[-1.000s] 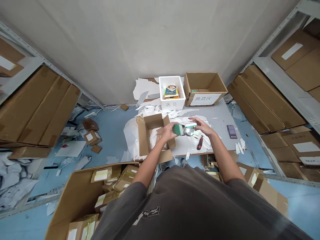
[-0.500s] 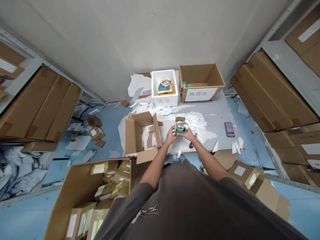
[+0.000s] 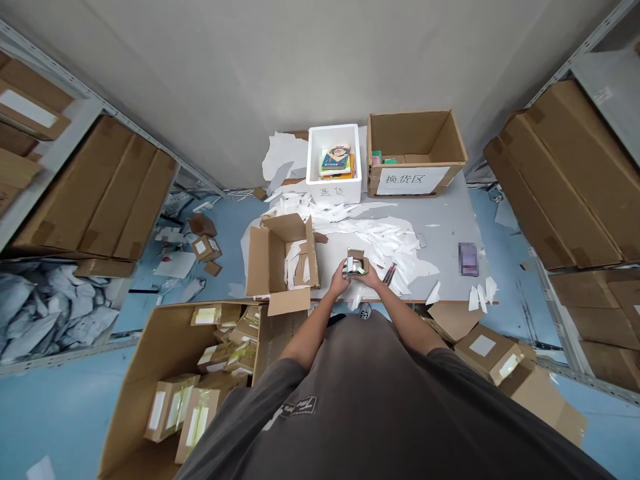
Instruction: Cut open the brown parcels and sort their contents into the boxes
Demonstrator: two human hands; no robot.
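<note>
Between my two hands, just over the near edge of the table, is a small open box (image 3: 357,255) with something pale and shiny inside that I cannot make out clearly. My left hand (image 3: 340,280) grips its left side. Around the right side closes my right hand (image 3: 371,275). A dark red and black tool (image 3: 389,274) lies on the table by my right wrist. To the left stands an open cardboard box (image 3: 280,260) holding white paper strips.
A white foam box (image 3: 333,193) with books and a labelled carton (image 3: 417,180) stand at the back. White paper scraps (image 3: 390,237) cover mid-table. A phone (image 3: 469,259) lies right. A large carton (image 3: 135,373) of taped parcels is at lower left; shelves (image 3: 95,110) flank both sides.
The small box has tilted in my hands, so its green side no longer shows. My hands have shifted slightly, and the whole view has turned a little.
</note>
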